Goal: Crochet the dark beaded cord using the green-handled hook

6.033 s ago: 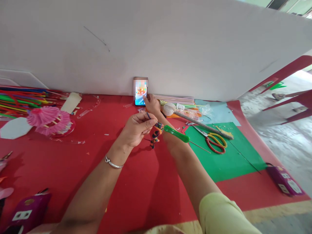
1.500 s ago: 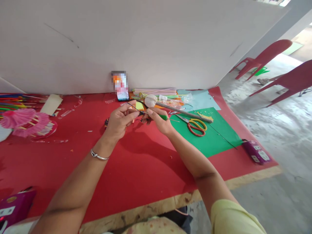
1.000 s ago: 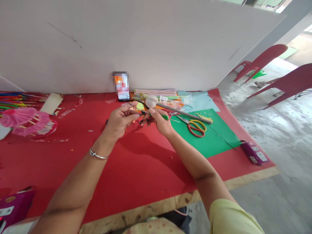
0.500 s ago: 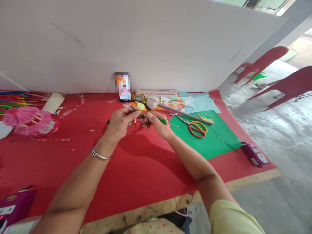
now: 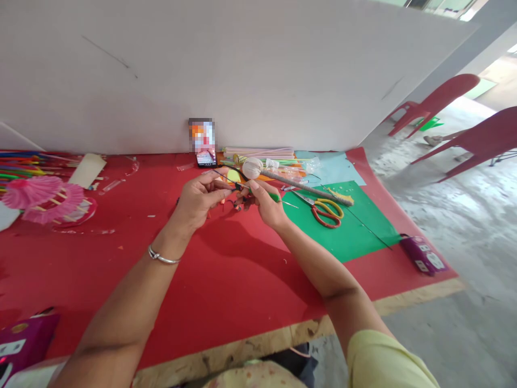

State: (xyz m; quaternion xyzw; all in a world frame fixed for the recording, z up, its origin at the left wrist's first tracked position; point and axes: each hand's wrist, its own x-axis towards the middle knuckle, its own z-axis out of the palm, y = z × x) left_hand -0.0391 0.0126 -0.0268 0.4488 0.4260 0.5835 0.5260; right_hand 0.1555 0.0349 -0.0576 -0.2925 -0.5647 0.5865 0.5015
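Both hands meet above the middle of the red-covered surface (image 5: 226, 269). The left hand (image 5: 200, 199) has its fingers (image 5: 220, 186) pinched shut on a thin dark wire (image 5: 226, 178) that arcs up and back from the grip. The right hand (image 5: 264, 205) has its fingers clenched around a slim green-handled tool (image 5: 274, 197) whose fine metal tip pokes out to the right; a small dark multicoloured bundle (image 5: 236, 203) hangs between the two hands, just over the cloth.

Just beyond the knuckles lie a white cloth-headed stick (image 5: 283, 180) and red-and-yellow-handled scissors (image 5: 325, 209) on a green paper sheet (image 5: 347, 226). A phone with a lit screen (image 5: 205, 151) leans against the big white board (image 5: 242, 70) that walls off the back edge. Far left sit pink paper parasols (image 5: 44, 196) and a stack of coloured sticks (image 5: 28, 164); purple cartons (image 5: 424, 257) rest at the right and near-left corners. The bare plywood rim (image 5: 283, 337) shows at the front. To the right, rough concrete floor (image 5: 464, 226) and red plastic chairs (image 5: 440, 99).
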